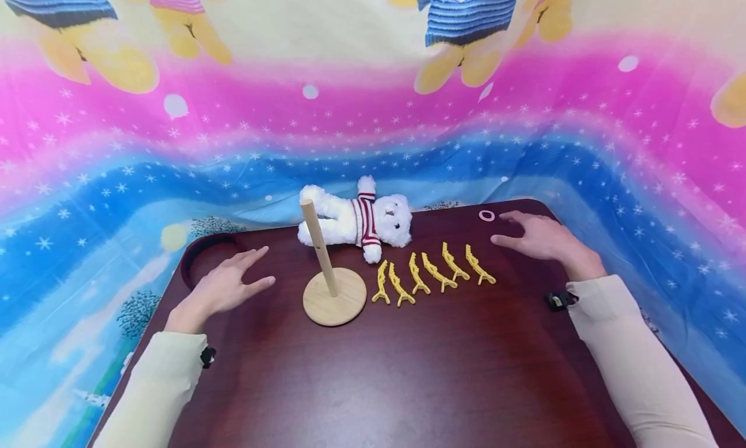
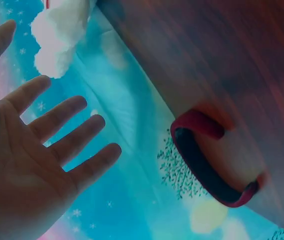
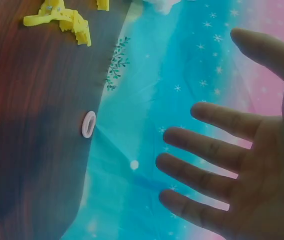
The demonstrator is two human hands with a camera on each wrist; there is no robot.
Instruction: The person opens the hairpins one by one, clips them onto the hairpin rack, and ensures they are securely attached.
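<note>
My left hand (image 1: pixel 224 286) hovers with fingers spread over the table's left side, holding nothing. Closest to it is a dark red, curved headband (image 1: pixel 189 260), also seen in the left wrist view (image 2: pixel 201 170) with a dark inner side. My right hand (image 1: pixel 539 241) is held out over the far right, its fingers apart and holding nothing. Just beyond its fingertips lies a small pale pink ring (image 3: pixel 85 125). Between the hands, several yellow clip-like pieces (image 1: pixel 418 276) with forked ends lie in a row. A wooden stand (image 1: pixel 317 241) with a round base stands upright left of them.
A white plush bear (image 1: pixel 366 221) in a red-striped sweater lies on its back along the far edge, behind the stand. The dark red-brown table (image 1: pixel 373 377) has rounded corners. A printed cloth (image 1: pixel 350 124) hangs around its far and side edges.
</note>
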